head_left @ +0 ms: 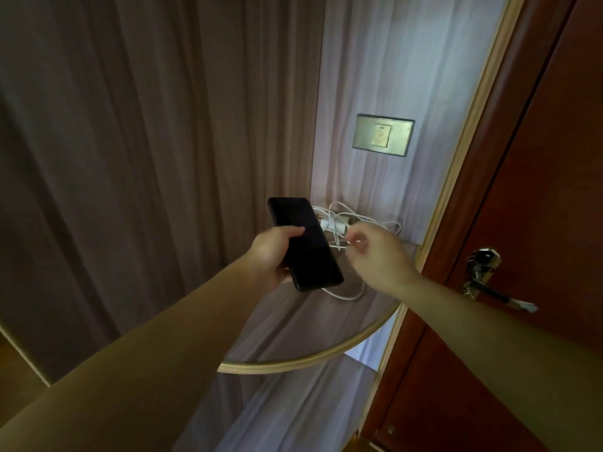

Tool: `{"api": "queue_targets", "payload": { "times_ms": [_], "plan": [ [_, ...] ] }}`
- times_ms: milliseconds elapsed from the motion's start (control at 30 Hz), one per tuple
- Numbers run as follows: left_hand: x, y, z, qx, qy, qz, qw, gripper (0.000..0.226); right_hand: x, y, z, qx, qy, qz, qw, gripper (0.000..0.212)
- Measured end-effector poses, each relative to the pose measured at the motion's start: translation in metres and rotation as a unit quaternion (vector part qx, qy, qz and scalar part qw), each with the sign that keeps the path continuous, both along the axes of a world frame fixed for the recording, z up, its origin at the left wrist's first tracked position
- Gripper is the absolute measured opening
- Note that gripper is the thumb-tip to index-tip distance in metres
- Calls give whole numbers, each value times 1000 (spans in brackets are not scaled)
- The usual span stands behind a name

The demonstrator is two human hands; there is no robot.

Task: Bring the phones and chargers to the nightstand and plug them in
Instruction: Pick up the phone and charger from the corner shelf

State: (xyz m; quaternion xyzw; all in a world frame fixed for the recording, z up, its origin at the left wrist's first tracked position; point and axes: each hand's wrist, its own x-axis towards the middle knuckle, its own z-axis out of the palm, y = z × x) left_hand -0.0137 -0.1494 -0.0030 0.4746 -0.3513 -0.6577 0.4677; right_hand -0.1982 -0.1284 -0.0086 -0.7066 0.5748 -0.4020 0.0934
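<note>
My left hand (272, 252) grips a black phone (305, 244), screen up, above a rounded glass shelf (313, 358) in the corner. Behind the phone, white chargers with tangled white cables (346, 223) lie on the shelf. My right hand (375, 252) reaches over them with its fingers curled and pinches a strand of the white cable near the plug. A loop of cable (346, 295) trails out from under the phone.
A metal wall plate (383, 134) is set in the wall above the shelf. A brown curtain (146, 158) hangs on the left. A red-brown wooden door (538, 190) with a metal handle (483, 272) stands on the right.
</note>
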Motion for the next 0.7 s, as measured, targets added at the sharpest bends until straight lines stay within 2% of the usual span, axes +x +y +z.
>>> {"api": "queue_targets", "payload": {
  "times_ms": [100, 233, 333, 433, 500, 567, 633, 700],
  "plan": [
    [-4, -1, -6, 11, 14, 14, 1000, 22, -44, -18, -6, 58, 178, -39, 982, 20],
    [-10, -1, -12, 28, 26, 36, 999, 25, -71, -41, -16, 71, 382, 22, 921, 45],
    [-12, -1, -14, 37, 11, 53, 998, 26, -75, -55, -24, 83, 457, 23, 885, 57],
    [-15, 0, -17, 41, -2, 66, 997, 26, -74, -65, -26, 47, 510, 43, 858, 59],
    [-16, 2, -18, 43, -8, 75, 996, 24, -76, -69, -21, 26, 527, 65, 847, 61],
    [-18, 3, -18, 40, -12, 87, 995, 24, -80, -72, -13, 6, 505, 85, 859, 52],
    [-19, 5, -16, 32, -17, 105, 994, 23, -84, -73, -2, -9, 419, 110, 901, 44],
    [-19, 7, -13, 25, -16, 125, 992, 23, -85, -69, 14, 5, 287, 144, 947, 41]
  ]
}}
